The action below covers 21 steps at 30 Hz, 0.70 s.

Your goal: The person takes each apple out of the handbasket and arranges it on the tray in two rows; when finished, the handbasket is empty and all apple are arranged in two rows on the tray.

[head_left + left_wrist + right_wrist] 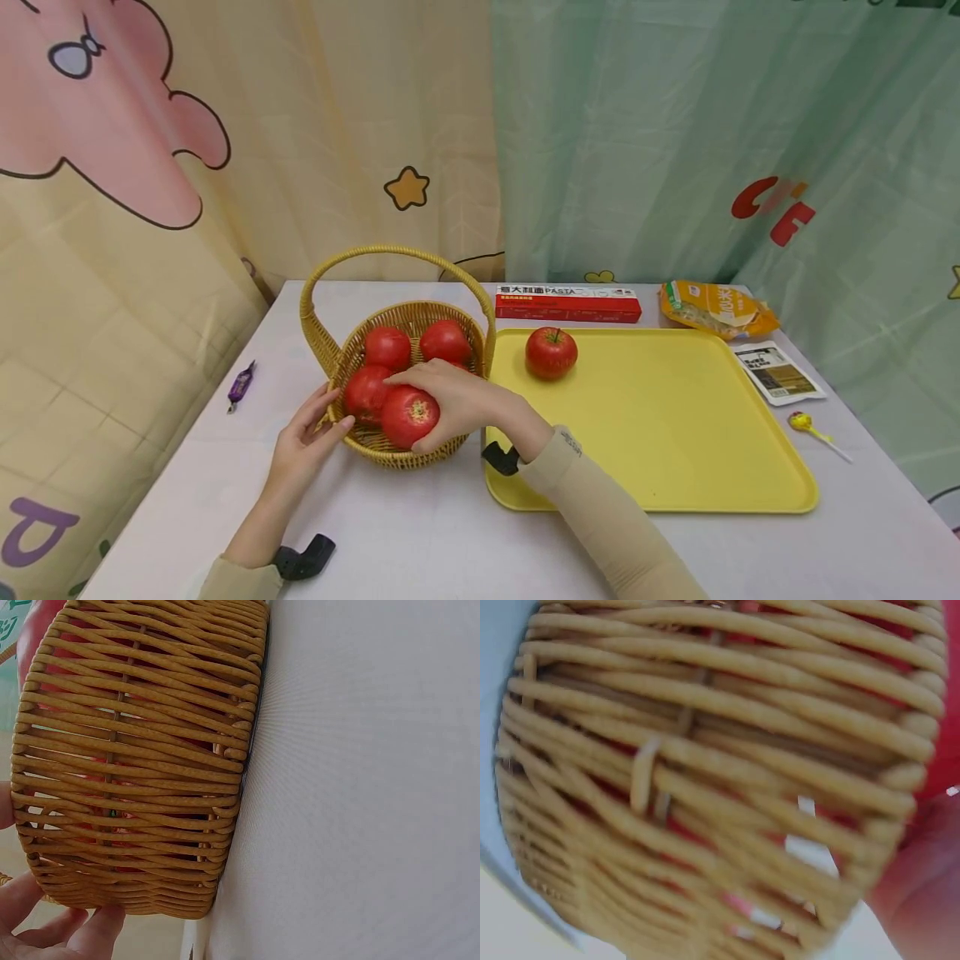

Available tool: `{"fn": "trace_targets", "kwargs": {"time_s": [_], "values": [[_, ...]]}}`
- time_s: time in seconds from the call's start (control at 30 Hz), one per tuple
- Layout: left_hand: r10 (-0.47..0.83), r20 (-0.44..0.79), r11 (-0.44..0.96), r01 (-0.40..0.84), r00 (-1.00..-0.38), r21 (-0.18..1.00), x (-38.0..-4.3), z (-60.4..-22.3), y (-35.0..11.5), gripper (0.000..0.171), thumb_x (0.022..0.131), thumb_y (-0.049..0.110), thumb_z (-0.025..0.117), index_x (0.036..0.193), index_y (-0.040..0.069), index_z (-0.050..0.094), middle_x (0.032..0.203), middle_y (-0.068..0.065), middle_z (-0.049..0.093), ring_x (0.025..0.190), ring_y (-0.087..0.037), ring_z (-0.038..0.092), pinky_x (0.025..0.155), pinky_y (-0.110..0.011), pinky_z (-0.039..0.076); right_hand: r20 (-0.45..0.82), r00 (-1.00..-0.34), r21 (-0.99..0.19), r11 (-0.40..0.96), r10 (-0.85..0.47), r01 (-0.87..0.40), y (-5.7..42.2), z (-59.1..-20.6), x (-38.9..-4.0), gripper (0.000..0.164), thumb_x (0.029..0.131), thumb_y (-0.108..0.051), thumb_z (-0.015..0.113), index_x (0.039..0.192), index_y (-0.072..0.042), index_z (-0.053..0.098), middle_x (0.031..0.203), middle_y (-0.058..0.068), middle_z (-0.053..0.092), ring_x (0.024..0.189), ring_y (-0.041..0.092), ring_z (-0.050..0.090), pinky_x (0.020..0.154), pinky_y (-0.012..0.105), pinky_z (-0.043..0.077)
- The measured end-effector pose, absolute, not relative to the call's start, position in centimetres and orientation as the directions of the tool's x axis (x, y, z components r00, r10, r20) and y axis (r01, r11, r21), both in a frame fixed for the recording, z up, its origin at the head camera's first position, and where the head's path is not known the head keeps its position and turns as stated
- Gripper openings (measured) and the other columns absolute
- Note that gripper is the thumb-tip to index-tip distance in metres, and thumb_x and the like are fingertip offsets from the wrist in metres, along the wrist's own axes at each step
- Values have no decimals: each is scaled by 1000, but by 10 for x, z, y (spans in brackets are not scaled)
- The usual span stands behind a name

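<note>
In the head view a woven basket [390, 458] with a tall arched handle [382, 250] stands left of centre. Several red apples [387, 348] lie inside it. My right hand [468, 404] grips a red apple [408, 417] over the basket's near side, thumb and fingers around it. At the left rim my left hand [300, 446] holds the basket; the left wrist view shows fingers [101, 930] against the weave [135, 772]. Part of the right hand [919, 900] appears beyond the blurred weave [727, 750] in the right wrist view. Another apple [551, 353] sits on the yellow tray [652, 425].
Behind the tray lie a red pasta box [567, 303] and an orange food bag [718, 309]. A white packet [778, 372] and a yellow lollipop [802, 422] are at its right. A purple-wrapped candy [241, 387] lies on the white table [420, 542], left of the basket.
</note>
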<state>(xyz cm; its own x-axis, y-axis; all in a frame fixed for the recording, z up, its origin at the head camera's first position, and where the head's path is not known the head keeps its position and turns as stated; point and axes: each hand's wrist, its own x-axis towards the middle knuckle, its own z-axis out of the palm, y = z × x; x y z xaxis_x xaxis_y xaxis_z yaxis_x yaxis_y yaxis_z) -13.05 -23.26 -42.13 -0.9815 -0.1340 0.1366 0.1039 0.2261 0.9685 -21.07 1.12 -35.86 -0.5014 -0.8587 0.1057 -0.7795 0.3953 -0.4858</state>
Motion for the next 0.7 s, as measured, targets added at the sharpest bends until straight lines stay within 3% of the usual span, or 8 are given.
{"fn": "trace_targets", "kwargs": {"time_s": [0.3,0.43,0.6,0.7], "values": [[-136,137,242,101,-981,965,-130,-419,-233,52,89,13,66,134,-4,46,150,-11,28,134,-31,30,90,-6,38,216,-599,-685,317,-771,-656,57,-351,-206,71,65,-24,83,128,-23,49,127,-5,37,117,14,41,87,29,50],[-135,138,241,103,-981,965,-131,-419,-233,52,89,13,66,134,-5,46,150,-12,28,134,-30,31,90,-6,38,292,-599,-772,186,-745,-608,95,-345,-210,69,67,-21,81,127,-19,48,132,1,42,119,16,42,87,34,51],[-140,139,234,104,-980,967,-131,-420,-233,51,88,12,66,133,-5,47,150,-13,29,132,-27,33,90,-7,38,400,-598,-873,-89,-694,-480,154,-342,-219,67,72,-13,79,127,-9,41,130,10,47,119,26,43,88,41,51],[-144,138,233,102,-980,967,-131,-421,-232,51,88,12,66,133,-5,47,149,-13,29,132,-25,34,90,-7,39,396,-678,-900,-114,-619,-421,186,-342,-223,67,75,-7,76,131,-10,39,130,8,43,119,27,41,86,38,53]]}}
